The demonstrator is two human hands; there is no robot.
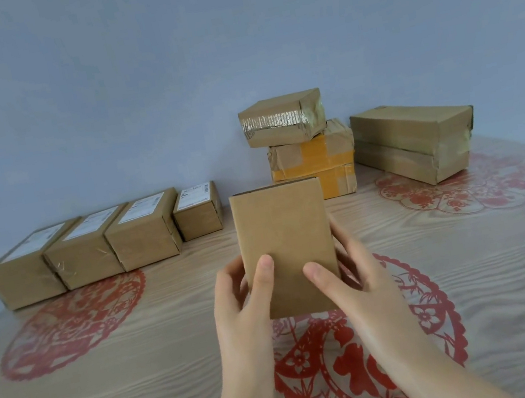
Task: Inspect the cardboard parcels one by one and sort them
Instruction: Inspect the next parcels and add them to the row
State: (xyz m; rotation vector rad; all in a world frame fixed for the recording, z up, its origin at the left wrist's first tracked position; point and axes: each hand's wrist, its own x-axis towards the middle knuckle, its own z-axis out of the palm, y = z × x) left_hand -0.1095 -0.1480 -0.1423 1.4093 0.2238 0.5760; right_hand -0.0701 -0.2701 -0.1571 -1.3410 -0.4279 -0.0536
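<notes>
Gripping a plain brown cardboard parcel (283, 230) from both sides, the left hand (236, 300) and the right hand (357, 276) reach in from the near edge of the wood-grain table (144, 375), forearms angled toward each other. Each thumb lies flat on the parcel's near face, low down, while the fingers curl round behind its side edges. The hands are apart, with the parcel's lower half clamped between them.

Counting the rest, a row of four white-labelled brown parcels (86, 252) stands close side by side along the far edge toward the far left corner, three larger and one smaller at its right end. Right of the middle of the far edge, a clear-taped brown parcel (282, 119) rests on an orange-taped brown parcel (314, 162). Just beside that stack, nearer the far right corner, lies a long brown parcel (415, 142); a seam runs along its side, and I cannot tell whether it is one box or two. The table bears three red paper-cut motifs.

The held parcel is over the middle of the table, above the central red motif (352, 368). Its long axis stands upright, the top end toward the far edge, and its broad unmarked face is turned to the camera.
</notes>
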